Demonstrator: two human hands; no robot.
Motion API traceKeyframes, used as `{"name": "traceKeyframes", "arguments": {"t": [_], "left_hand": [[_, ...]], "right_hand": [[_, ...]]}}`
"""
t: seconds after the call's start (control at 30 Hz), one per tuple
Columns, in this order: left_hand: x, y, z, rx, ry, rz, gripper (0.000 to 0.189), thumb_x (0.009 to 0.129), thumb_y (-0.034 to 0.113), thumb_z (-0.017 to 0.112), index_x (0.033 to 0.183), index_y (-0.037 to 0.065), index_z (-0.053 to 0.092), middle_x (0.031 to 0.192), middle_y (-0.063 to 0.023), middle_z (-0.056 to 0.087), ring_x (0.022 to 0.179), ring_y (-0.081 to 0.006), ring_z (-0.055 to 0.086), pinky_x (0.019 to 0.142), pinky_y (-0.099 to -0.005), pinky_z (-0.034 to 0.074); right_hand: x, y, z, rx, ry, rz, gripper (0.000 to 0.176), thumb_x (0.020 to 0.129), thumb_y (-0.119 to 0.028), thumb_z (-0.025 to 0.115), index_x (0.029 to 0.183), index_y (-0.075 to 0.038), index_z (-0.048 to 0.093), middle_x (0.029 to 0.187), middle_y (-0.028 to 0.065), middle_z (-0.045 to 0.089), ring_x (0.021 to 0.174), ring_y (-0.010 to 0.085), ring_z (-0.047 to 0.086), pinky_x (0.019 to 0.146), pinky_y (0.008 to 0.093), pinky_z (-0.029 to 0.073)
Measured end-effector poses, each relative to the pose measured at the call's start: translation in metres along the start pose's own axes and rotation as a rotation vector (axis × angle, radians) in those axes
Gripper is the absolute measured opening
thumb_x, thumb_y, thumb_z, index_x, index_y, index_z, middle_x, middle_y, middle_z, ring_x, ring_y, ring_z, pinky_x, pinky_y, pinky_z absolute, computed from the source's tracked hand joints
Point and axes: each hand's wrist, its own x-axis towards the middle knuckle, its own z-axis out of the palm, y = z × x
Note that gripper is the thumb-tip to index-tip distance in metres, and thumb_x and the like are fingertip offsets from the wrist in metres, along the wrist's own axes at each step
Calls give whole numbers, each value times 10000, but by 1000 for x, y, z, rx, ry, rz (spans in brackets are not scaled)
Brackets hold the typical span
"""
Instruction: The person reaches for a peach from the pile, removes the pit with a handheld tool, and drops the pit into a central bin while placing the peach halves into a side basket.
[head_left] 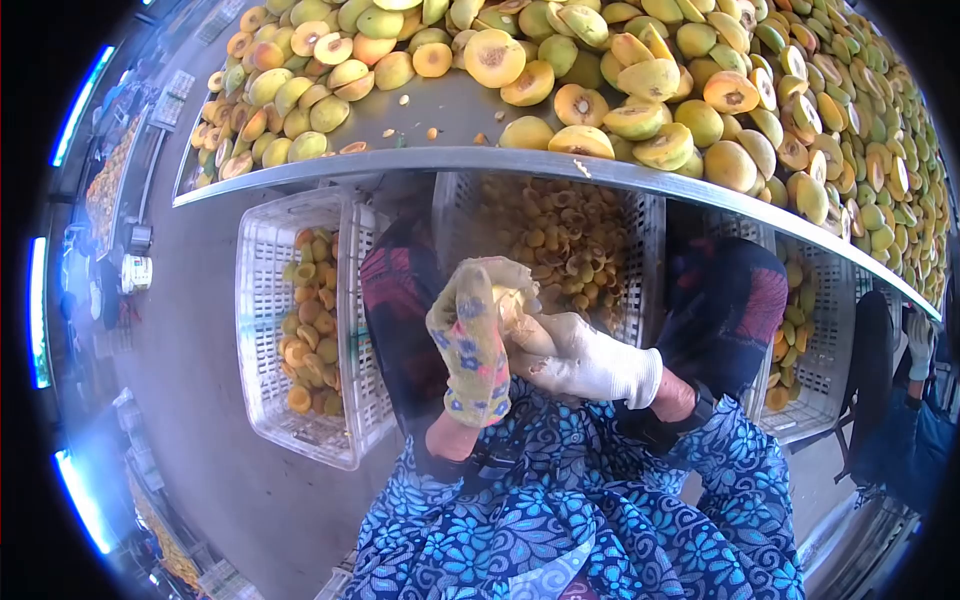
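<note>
My left hand (472,345), in a glove with a blue and pink flower print, is raised above my lap with its fingers curled inward. My right hand (585,358), in a white glove with stained fingertips, meets it there, fingers closed. A small pale piece shows between the fingertips of both hands, mostly hidden; I cannot make out what it is. Beyond them a metal-edged table (440,112) bears a heap of halved yellow-green stone fruit (650,80), some with orange cut faces up.
Under the table edge (480,158), a middle crate (648,250) holds brownish fruit scraps or stones. White crates with fruit halves stand left (262,370) and right (825,375) of my knees. A co-worker's gloved hand (920,340) is at far right. A white bucket (136,272) stands left.
</note>
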Motion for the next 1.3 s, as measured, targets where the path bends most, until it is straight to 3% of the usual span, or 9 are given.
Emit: {"name": "traceKeyframes", "arguments": {"t": [0.03, 0.1, 0.23, 0.43, 0.63, 0.73, 0.97, 1.27, 1.3], "left_hand": [[-1, -4, 2, -1, -2, -3, 488, 1019, 418, 455, 935, -26, 639, 914, -95, 653, 779, -169, 653, 712, -310, 540], [0, -12, 5, 89, 65, 268, 474, 1023, 402, 445, 941, -25, 632, 943, -92, 643, 797, -176, 653, 722, -316, 542], [6, -8, 6, 58, 31, 264, 468, 1031, 393, 421, 949, -20, 626, 940, -96, 640, 798, -182, 648, 720, -310, 538], [24, 6, -3, -125, -184, -216, 491, 1025, 419, 441, 872, -15, 612, 812, -125, 637, 705, -192, 637, 645, -294, 528], [35, 6, -3, -36, -144, -229, 519, 1001, 432, 499, 833, -28, 673, 715, -122, 670, 601, -180, 639, 582, -273, 510], [45, 26, 0, 83, -300, -317, 533, 992, 397, 527, 712, -31, 678, 667, -90, 672, 591, -137, 621, 567, -252, 469], [57, 32, -5, 259, -491, -225, 550, 1008, 407, 513, 700, -15, 685, 656, -68, 670, 571, -106, 589, 555, -249, 439], [38, 21, 2, 101, -227, -346, 510, 1020, 378, 493, 767, -18, 693, 638, -50, 625, 580, -119, 574, 558, -265, 446], [32, 16, 6, 120, -142, -154, 499, 1021, 369, 487, 780, -16, 694, 657, -52, 635, 590, -120, 580, 566, -265, 452]], "right_hand": [[-3, -9, -3, 109, -98, 217, 322, 962, -272, 585, 1170, -27, 570, 686, 7, 562, 531, 75, 521, 478, 247, 426], [-5, -10, -1, 174, -83, 208, 318, 963, -284, 586, 1145, -23, 567, 668, 6, 554, 508, 75, 511, 455, 243, 415], [-7, -11, -1, 417, -132, 271, 329, 964, -318, 588, 1091, -17, 555, 642, 5, 539, 446, 77, 488, 398, 231, 389], [-4, -13, -2, 307, -81, 315, 324, 968, -341, 591, 947, -20, 564, 604, 6, 521, 432, 89, 496, 392, 240, 403], [-5, -12, -3, 430, -133, 308, 344, 979, -333, 584, 785, -59, 509, 569, -1, 497, 417, 92, 469, 371, 246, 377], [-6, -5, -3, 885, -263, 438, 348, 984, -328, 583, 754, -83, 493, 553, -12, 468, 401, 81, 420, 361, 241, 352], [-5, -5, -2, 1080, -350, 449, 328, 987, -324, 579, 762, -102, 493, 558, -21, 441, 414, 66, 396, 363, 233, 330], [-5, -16, 0, 565, -133, 399, 279, 992, -329, 569, 848, -100, 504, 580, -32, 437, 433, 58, 383, 375, 229, 300], [-5, -15, -1, 560, -143, 396, 279, 992, -329, 569, 848, -100, 504, 580, -32, 437, 433, 58, 383, 375, 229, 300]]}}
